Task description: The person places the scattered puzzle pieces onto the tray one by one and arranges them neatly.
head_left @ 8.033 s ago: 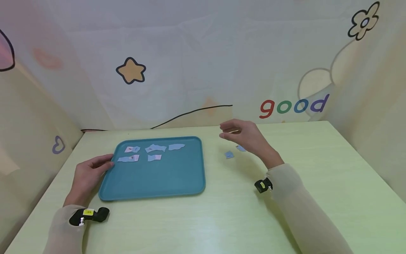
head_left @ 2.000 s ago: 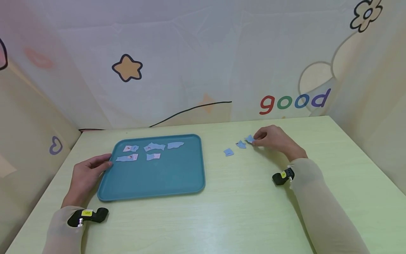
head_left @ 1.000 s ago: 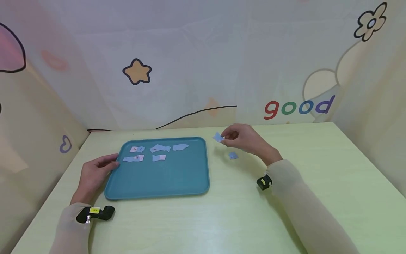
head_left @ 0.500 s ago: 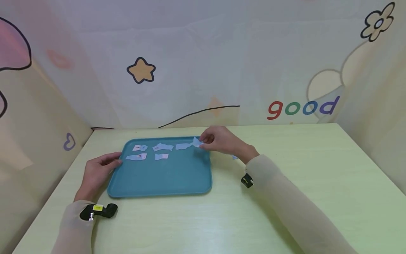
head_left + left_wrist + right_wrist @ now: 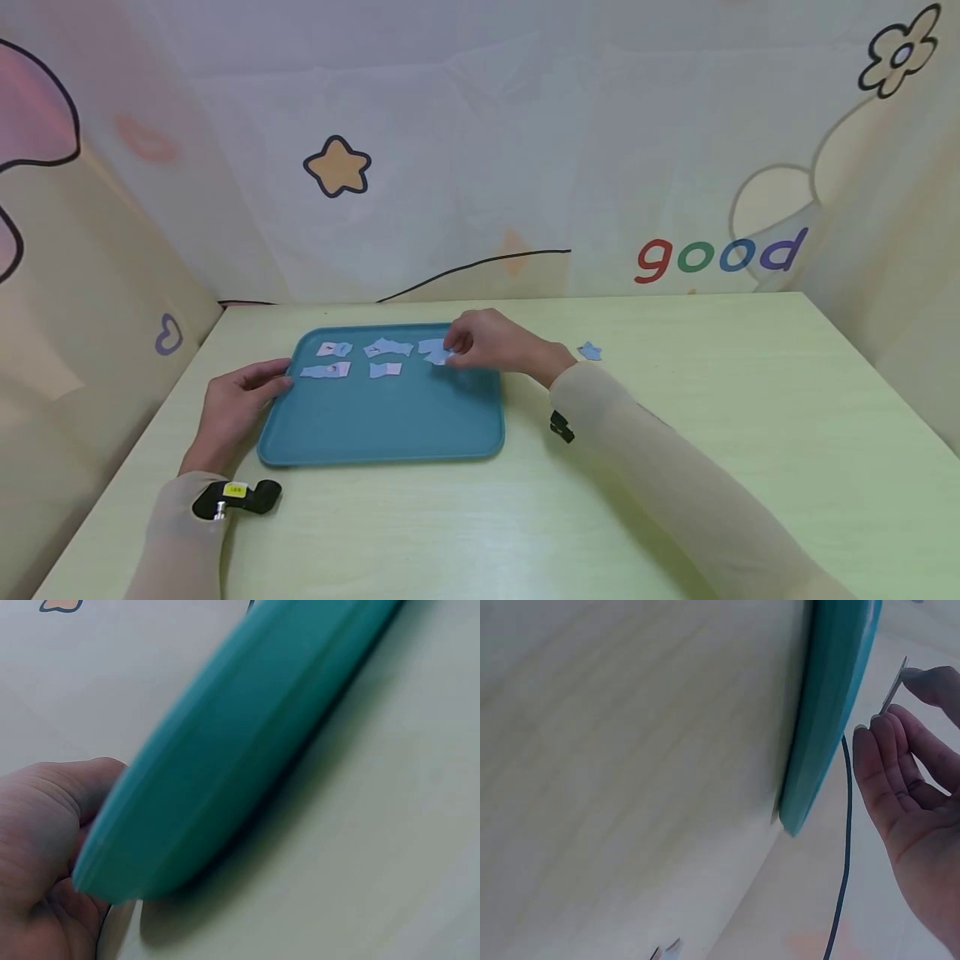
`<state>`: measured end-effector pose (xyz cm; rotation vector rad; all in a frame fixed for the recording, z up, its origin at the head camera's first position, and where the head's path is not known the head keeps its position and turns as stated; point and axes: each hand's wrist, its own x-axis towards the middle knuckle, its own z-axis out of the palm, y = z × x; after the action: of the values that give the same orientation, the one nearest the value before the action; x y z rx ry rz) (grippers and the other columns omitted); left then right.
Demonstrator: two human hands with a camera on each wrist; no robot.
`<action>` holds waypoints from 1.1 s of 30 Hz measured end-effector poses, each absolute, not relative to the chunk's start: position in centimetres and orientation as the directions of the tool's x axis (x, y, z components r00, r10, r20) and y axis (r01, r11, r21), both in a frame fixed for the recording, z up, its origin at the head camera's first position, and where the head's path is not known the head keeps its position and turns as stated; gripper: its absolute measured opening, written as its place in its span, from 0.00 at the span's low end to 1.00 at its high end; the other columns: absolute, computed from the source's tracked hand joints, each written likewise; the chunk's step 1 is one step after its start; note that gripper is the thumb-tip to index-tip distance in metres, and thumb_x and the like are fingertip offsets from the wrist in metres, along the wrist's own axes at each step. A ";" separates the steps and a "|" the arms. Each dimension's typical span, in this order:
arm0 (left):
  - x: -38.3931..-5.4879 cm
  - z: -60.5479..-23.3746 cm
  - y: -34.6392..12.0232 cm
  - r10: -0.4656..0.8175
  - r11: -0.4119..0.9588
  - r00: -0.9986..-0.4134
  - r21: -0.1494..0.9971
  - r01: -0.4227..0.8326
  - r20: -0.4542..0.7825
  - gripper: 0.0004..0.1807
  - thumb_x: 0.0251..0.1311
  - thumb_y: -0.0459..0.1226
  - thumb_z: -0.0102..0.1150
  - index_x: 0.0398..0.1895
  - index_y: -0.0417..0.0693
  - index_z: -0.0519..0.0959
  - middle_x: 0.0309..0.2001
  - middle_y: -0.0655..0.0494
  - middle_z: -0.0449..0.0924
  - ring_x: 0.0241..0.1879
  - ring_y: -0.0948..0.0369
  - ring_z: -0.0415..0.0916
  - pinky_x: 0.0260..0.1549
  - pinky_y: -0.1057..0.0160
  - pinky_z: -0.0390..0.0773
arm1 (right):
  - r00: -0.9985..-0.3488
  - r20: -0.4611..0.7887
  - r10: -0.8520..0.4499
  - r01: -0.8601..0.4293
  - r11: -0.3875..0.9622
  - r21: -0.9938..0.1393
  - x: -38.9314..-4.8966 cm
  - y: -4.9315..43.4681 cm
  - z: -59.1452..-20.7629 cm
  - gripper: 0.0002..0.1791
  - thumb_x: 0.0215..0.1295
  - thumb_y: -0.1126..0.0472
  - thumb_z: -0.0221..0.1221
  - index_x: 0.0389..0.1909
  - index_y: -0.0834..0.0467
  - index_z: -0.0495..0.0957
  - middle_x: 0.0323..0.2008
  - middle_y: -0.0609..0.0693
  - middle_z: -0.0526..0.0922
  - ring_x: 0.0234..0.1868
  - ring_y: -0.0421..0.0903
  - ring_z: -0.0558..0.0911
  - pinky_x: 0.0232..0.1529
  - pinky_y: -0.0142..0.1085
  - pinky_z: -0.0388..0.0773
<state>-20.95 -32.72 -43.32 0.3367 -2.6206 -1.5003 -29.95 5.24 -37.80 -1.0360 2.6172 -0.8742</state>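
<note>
My right hand (image 5: pixel 491 340) pinches a small torn light-blue paper piece (image 5: pixel 437 358) between thumb and fingertips, held over the back right part of a blue-green tray (image 5: pixel 382 425). In the right wrist view that paper piece (image 5: pixel 892 686) appears edge-on, raised above the tray's level. Just behind it, another blue paper scrap (image 5: pixel 430 345) lies partly covered by the hand. Several more torn scraps form two rows at the tray's back left, among them a wavy piece (image 5: pixel 388 347) and a pink-ended strip (image 5: pixel 386 370). My left hand (image 5: pixel 238 404) grips the tray's left rim.
On the light wooden table (image 5: pixel 450 533), right of the tray, lies a blue scrap (image 5: pixel 590 351). The right sleeve (image 5: pixel 637 425) covers part of the table nearby. A printed cloth (image 5: pixel 465 167) hangs along the table's back edge.
My right hand picked up a paper piece from the table at the right and carried it left over the tray, moving a little further left since half a second ago. The left hand keeps its hold.
</note>
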 end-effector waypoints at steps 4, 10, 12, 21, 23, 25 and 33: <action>-21.0 -43.3 -32.7 -0.240 0.492 -0.971 0.860 -0.133 -0.013 0.25 0.77 0.41 0.63 0.71 0.40 0.78 0.67 0.39 0.78 0.65 0.47 0.73 0.49 0.76 0.75 | -0.709 0.004 -0.705 -0.590 0.591 -0.550 -29.9 4.3 -38.0 0.12 0.69 0.61 0.71 0.49 0.63 0.87 0.44 0.51 0.84 0.45 0.45 0.82 0.50 0.31 0.81; -21.0 -43.4 -32.8 -0.244 0.507 -0.970 0.854 -0.121 0.007 0.25 0.76 0.43 0.63 0.70 0.41 0.79 0.66 0.40 0.80 0.60 0.54 0.74 0.47 0.77 0.75 | -0.669 -0.018 -0.743 -0.638 0.587 -0.497 -29.9 3.2 -37.9 0.11 0.70 0.62 0.70 0.49 0.63 0.87 0.45 0.52 0.85 0.45 0.45 0.82 0.50 0.30 0.80; -21.0 -43.5 -32.8 -0.248 0.503 -0.969 0.856 -0.124 0.005 0.25 0.76 0.43 0.64 0.70 0.41 0.79 0.65 0.40 0.80 0.59 0.56 0.74 0.46 0.77 0.75 | -0.659 -0.027 -0.752 -0.650 0.587 -0.483 -30.0 2.9 -37.9 0.12 0.70 0.62 0.70 0.49 0.63 0.87 0.45 0.52 0.86 0.45 0.44 0.82 0.50 0.30 0.80; -21.1 -43.5 -32.6 -0.241 0.490 -0.971 0.863 -0.124 -0.003 0.26 0.76 0.43 0.63 0.71 0.40 0.78 0.66 0.40 0.79 0.59 0.56 0.74 0.47 0.78 0.75 | -0.645 -0.052 -0.762 -0.669 0.596 -0.444 -30.2 2.4 -38.3 0.12 0.71 0.62 0.69 0.51 0.64 0.86 0.45 0.52 0.86 0.45 0.45 0.82 0.51 0.32 0.80; -21.1 -43.5 -32.6 -0.241 0.489 -0.970 0.863 -0.124 -0.002 0.26 0.76 0.43 0.63 0.71 0.40 0.78 0.66 0.40 0.79 0.59 0.56 0.74 0.47 0.78 0.75 | -0.639 -0.045 -0.768 -0.678 0.591 -0.437 -30.3 2.4 -38.4 0.12 0.71 0.62 0.69 0.50 0.64 0.86 0.46 0.53 0.86 0.45 0.45 0.82 0.51 0.32 0.80; -21.1 -43.5 -32.7 -0.239 0.489 -0.971 0.864 -0.123 -0.002 0.26 0.77 0.43 0.63 0.71 0.40 0.78 0.66 0.40 0.79 0.59 0.56 0.74 0.47 0.79 0.75 | -0.635 -0.043 -0.771 -0.686 0.589 -0.427 -30.4 2.4 -38.4 0.12 0.71 0.62 0.69 0.51 0.64 0.86 0.46 0.53 0.86 0.46 0.45 0.82 0.51 0.32 0.80; -21.1 -43.3 -32.6 -0.245 0.483 -0.969 0.865 -0.139 -0.019 0.26 0.76 0.42 0.63 0.71 0.40 0.78 0.67 0.40 0.78 0.61 0.54 0.74 0.47 0.79 0.75 | -0.648 -0.047 -0.760 -0.670 0.598 -0.440 -30.4 2.8 -38.4 0.16 0.71 0.61 0.69 0.55 0.64 0.86 0.50 0.54 0.84 0.50 0.46 0.82 0.55 0.32 0.80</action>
<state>-21.05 -32.57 -43.31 0.3391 -2.6119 -1.5074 -30.39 2.76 -38.42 -1.1814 2.5969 -0.5738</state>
